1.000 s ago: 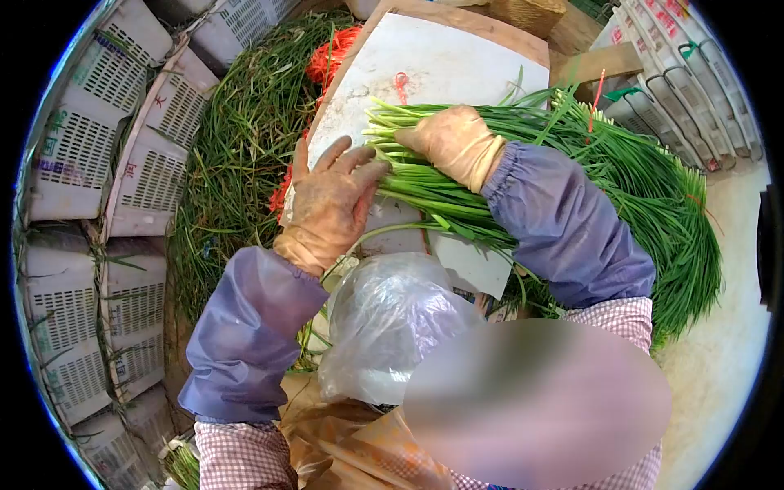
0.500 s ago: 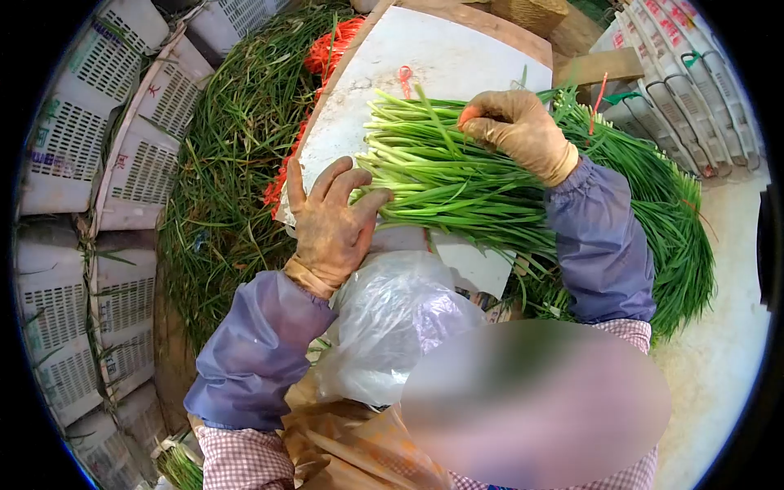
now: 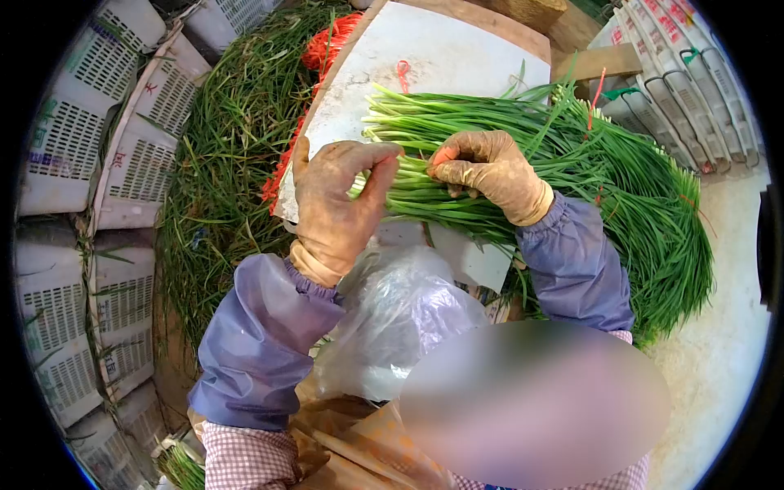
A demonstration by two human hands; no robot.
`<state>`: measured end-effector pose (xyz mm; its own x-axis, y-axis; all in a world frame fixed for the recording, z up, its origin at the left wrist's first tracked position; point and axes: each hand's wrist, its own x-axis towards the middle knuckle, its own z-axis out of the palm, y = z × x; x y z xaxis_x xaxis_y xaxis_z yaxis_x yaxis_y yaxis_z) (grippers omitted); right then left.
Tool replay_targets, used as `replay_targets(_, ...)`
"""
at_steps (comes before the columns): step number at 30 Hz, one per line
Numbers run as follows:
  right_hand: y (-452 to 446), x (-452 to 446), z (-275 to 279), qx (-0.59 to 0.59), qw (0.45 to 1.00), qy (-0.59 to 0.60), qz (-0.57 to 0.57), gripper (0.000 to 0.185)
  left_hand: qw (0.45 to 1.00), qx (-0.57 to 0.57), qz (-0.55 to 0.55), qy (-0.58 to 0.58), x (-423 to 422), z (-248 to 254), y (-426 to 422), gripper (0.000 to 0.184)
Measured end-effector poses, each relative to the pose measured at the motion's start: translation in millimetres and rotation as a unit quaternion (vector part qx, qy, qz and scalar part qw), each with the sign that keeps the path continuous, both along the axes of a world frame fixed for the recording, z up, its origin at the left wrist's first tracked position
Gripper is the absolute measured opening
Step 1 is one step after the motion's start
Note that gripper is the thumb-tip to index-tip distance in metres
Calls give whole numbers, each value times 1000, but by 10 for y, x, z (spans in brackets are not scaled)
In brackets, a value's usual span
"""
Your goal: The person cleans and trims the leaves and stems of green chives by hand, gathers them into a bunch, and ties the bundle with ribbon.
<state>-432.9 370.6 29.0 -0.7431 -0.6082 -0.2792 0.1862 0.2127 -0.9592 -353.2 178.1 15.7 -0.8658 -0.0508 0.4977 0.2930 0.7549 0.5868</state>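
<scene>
My left hand (image 3: 339, 196), in a soiled rubber glove, is closed with thumb and forefinger meeting over the pale stem ends of the chives (image 3: 457, 110). Just to its right, my right hand (image 3: 486, 171) pinches with fingertips together above the same stalks. A reddish tint shows at the right fingertips, but whatever either pinch holds is too small to make out. The chives lie across a white board (image 3: 343, 102), stems to the left and green leaves to the right. Further right sit more chives (image 3: 653, 229) in bundles with thin red ties (image 3: 598, 98).
Loose green leaves (image 3: 224, 163) are heaped to the left, beside red ties (image 3: 327, 45) at the board's edge. Perforated plastic crates (image 3: 61, 155) line the far left; more crates (image 3: 678, 82) stand at upper right. A clear plastic bag (image 3: 400, 318) lies nearest my body.
My left hand has gone from spread fingers to a pinch and moved slightly right and up. My right hand, still pinching, has come down and left towards it.
</scene>
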Motion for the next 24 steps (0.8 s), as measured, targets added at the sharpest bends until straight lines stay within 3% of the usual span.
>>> replay_targets(3, 58, 23, 5, 20, 1000, -15, -4, 9, 997, 77, 10, -14, 10, -50, 27, 12)
replay_targets(7, 250, -27, -29, 55, 995, 89, 4, 10, 980, 173, 28, -92, 43, -156, -43, 11)
replay_targets(9, 405, -48, 28, 83, 988, 130, -25, 10, 979, 167, 50, -105, 49, -170, -57, 12)
replay_targets(10, 477, -38, 150, 91, 988, 74, -102, 11, 979, 169, 49, -105, 47, -182, -57, 12)
replay_targets(12, 783, -205, 193, 18, 970, 115, -212, 11, 983, 149, 64, -88, 29, -199, -47, 13)
replay_targets(13, 992, -333, 209, -101, 953, 126, -256, 12, 983, 150, 61, -87, 21, -195, -46, 13)
replay_targets(15, 1194, -526, 471, -266, 854, 128, -429, 18, 994, 38, 76, -61, -9, -187, -43, 13)
replay_targets(16, 1440, -636, 593, -336, 876, 168, -302, 15, 997, 31, 61, -20, -44, -234, -60, 14)
replay_targets(17, 1410, -652, 804, -370, 862, 207, -279, 16, 998, -27, 58, 8, -63, -249, -71, 15)
replay_targets(18, 1264, -623, 956, -361, 863, 248, -251, 22, 998, -6, 56, 7, -85, -262, -61, 12)
replay_targets(19, 917, -464, 1008, -294, 875, 313, -223, 27, 999, 14, 52, 8, -120, -280, -45, 11)
replay_targets(20, 514, -238, 973, -186, 881, 395, -181, 33, 993, 113, 25, -13, -156, -345, -52, 12)
replay_targets(21, 119, -15, 855, -77, 864, 486, -103, 39, 993, 106, -9, -43, -140, -339, -87, 18)
replay_targets(22, -274, 237, 706, 5, 811, 585, -4, 44, 993, 104, -27, -38, -108, -302, -102, 18)
replay_targets(24, -757, 668, 380, 79, 734, 671, 73, 56, 972, 211, -72, -73, -34, -212, -208, 28)
